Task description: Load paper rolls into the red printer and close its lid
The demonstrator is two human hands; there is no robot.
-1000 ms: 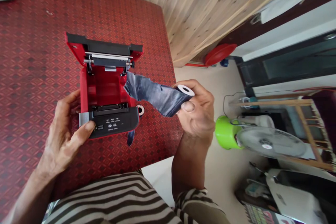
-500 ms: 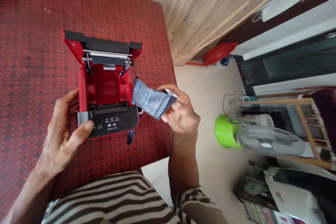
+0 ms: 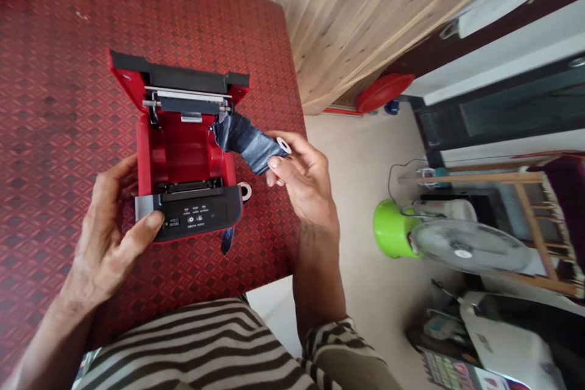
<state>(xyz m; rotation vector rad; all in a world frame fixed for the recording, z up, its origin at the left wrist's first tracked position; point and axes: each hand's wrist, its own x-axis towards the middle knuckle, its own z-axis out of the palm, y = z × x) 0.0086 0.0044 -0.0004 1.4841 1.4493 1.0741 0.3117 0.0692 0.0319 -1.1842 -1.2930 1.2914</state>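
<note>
A red and black label printer (image 3: pixel 201 213) sits on the tabletop with its lid (image 3: pixel 178 88) raised, and its red roll bay shows bare. My left hand (image 3: pixel 112 231) grips the printer's left side, thumb on top of the front panel and fingers behind the casing. In my right hand (image 3: pixel 301 177) a small roll with a white core ring (image 3: pixel 283 145) is pinched between thumb and fingers. From it a dark blue, wrinkled strip (image 3: pixel 247 140) stretches to the bay's upper right corner by the lid hinge. What the strip is made of I cannot tell.
Another white-cored ring (image 3: pixel 245 192) shows beside the printer's right side, partly hidden. A dark blue strip end (image 3: pixel 226 240) pokes out below it. The red patterned tabletop (image 3: pixel 68 103) ends at the right, beside a wooden panel (image 3: pixel 320 24). A green bucket (image 3: pixel 388 228) and a fan (image 3: pixel 461 250) stand beyond.
My right hand has moved up and left with the roll. The strip now reaches over the printer's right wall towards the lid hinge. My left hand and the printer have stayed put.
</note>
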